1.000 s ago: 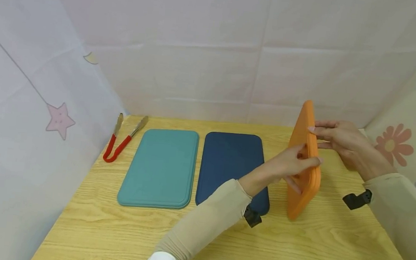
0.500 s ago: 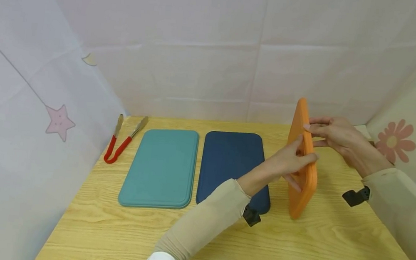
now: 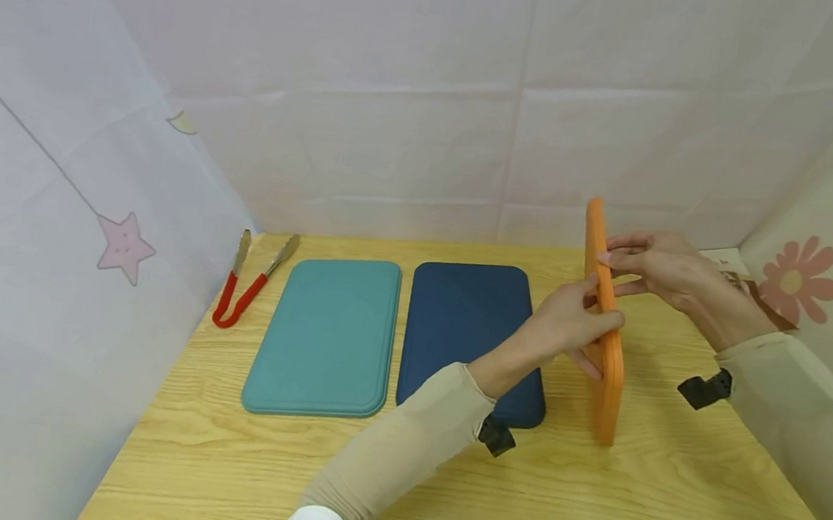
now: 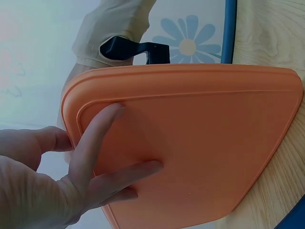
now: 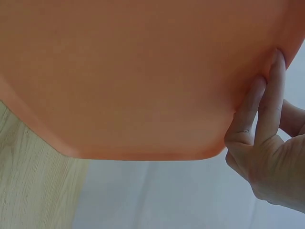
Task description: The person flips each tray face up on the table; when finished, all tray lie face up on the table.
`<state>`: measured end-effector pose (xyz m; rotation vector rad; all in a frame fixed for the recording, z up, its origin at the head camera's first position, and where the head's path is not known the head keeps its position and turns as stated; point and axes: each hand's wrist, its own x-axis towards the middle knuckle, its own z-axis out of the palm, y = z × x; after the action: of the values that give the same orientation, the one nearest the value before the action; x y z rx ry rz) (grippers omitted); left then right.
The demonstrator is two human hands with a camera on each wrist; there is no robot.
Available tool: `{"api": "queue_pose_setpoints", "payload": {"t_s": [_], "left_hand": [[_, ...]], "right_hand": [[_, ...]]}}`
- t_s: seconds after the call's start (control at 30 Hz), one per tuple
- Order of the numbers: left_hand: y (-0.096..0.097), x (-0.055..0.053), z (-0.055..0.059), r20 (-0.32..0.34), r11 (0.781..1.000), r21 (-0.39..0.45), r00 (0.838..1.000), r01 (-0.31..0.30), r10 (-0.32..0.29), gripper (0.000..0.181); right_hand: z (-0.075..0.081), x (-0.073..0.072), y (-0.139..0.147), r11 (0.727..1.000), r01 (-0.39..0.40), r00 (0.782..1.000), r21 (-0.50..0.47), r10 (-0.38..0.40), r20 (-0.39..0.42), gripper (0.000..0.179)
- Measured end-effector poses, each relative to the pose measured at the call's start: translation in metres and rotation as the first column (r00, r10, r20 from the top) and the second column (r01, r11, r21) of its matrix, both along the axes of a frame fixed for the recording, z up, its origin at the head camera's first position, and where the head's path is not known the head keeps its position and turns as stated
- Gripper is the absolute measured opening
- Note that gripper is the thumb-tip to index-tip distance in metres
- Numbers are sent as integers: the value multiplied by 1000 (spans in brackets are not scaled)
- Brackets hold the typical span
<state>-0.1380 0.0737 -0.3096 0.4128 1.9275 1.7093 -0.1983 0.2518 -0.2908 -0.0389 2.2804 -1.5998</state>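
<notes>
Left hand and right hand both pinch the orange board along its top edge, so it's upright over the counter, can't tell if touching. Leftward: navy board, teal board, then red-handled tongs.

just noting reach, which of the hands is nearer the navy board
Left. The left hand is on the side of the orange board that faces the navy board; the right hand is on the opposite side, farther away.
</notes>
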Motion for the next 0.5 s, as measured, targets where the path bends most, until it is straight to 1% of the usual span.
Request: {"api": "queue_pose_setpoints", "payload": {"t_s": [0.17,0.27,0.33,0.4,0.5], "left_hand": [[-2,2,-4,-45,999,8,998,-38,38,44],[-3,3,-8,-58,998,10,996,-69,70,43],[-5,4,-12,-54,996,30,994,-89,90,45],[-6,4,-18,-37,992,67,993,-105,108,46],[-10,2,-28,-6,984,115,991,-134,136,47]], "right_hand": [[-3,-1,-3,1000,-26,1000,6,26,5,59],[-7,0,-2,998,-46,999,41,46,12,59],[-11,1,2,996,-56,998,69,55,17,63],[-17,3,8,994,-57,998,95,55,22,66],[-31,7,23,992,-50,998,114,46,40,67]]}}
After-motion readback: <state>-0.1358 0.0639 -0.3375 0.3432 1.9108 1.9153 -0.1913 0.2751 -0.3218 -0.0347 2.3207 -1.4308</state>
